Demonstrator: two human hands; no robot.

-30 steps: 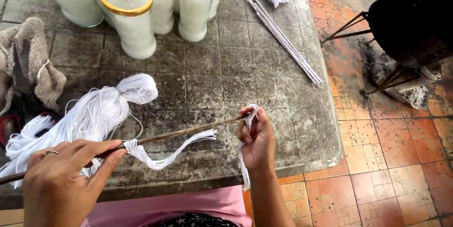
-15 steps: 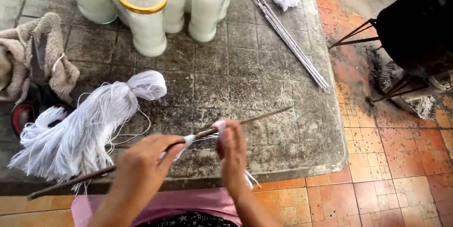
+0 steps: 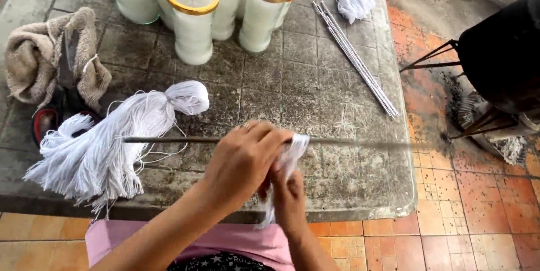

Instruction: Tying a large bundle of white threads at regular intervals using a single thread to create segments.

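Left hand and right hand both pinch white threads around the stick, held over the worktop's near edge. Step looks like tying; next probably calls for cinching tight.

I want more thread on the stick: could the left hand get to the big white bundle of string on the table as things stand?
Probably yes. The bundle of string lies just left of the left hand, with only bare table between. But that hand is busy on the thin stick, together with the right hand.
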